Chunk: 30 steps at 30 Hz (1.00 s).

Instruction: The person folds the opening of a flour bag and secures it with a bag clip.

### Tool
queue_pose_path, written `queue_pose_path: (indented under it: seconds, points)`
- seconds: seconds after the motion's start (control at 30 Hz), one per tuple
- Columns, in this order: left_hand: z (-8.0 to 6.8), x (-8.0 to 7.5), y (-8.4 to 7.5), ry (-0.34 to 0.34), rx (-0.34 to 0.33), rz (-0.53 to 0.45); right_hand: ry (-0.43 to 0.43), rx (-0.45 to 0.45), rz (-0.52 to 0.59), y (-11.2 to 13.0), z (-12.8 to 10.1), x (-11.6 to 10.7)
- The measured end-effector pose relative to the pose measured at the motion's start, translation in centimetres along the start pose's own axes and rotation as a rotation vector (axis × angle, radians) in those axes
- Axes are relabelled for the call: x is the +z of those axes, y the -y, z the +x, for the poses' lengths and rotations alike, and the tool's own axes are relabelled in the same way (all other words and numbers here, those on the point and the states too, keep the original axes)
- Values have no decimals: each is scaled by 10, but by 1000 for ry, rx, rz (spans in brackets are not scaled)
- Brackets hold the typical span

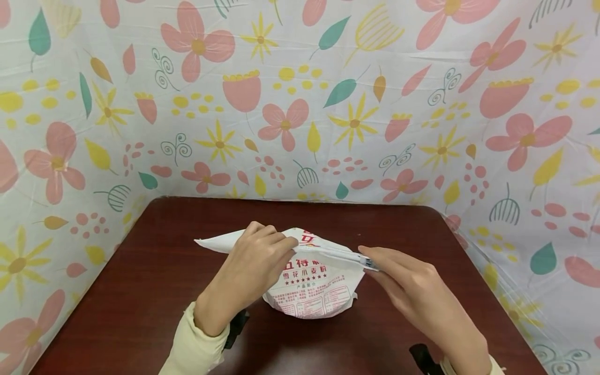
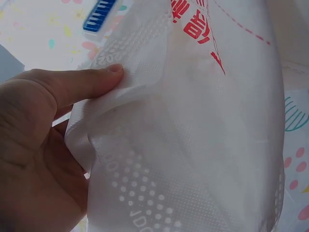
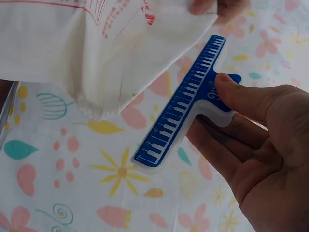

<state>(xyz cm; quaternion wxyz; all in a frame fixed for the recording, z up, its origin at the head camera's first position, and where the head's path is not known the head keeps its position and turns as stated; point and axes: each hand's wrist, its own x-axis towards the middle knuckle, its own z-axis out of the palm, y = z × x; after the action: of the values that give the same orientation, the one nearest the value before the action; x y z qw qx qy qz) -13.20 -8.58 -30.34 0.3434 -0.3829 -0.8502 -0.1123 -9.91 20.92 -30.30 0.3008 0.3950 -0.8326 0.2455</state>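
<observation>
The left hand [image 1: 260,255] is closed around the folded top edge of a white flour bag [image 1: 311,284], the thumb [image 2: 79,82] pressed onto the paper. A blue sealing clip [image 3: 181,104] is pinched between the thumb and fingers of the right hand [image 1: 408,284], held against the bag's top edge at its right end. The bag, printed with red lettering, is stood near the middle of a dark red-brown bench [image 1: 140,291]. The bench is enclosed on three sides by a flower-patterned cloth [image 1: 356,104].
</observation>
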Motion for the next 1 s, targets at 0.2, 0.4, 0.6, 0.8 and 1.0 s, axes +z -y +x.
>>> queue_pose_path:
  seconds: [0.2,0.4,0.6,0.8,1.0]
  points:
    - [0,0,0,-7,7,-2,113,13,33,-2,9,3]
    - [1,0,1,-22,18,-4,116,-7,41,-6,12,5]
    - [0,-1,1,-24,20,-11,129,-1,84,-8,16,9]
    - [0,-1,1,-39,30,-24,149,-7,110,-8,19,15]
    - [1,-1,0,-40,29,-21,152,6,155,-11,18,19]
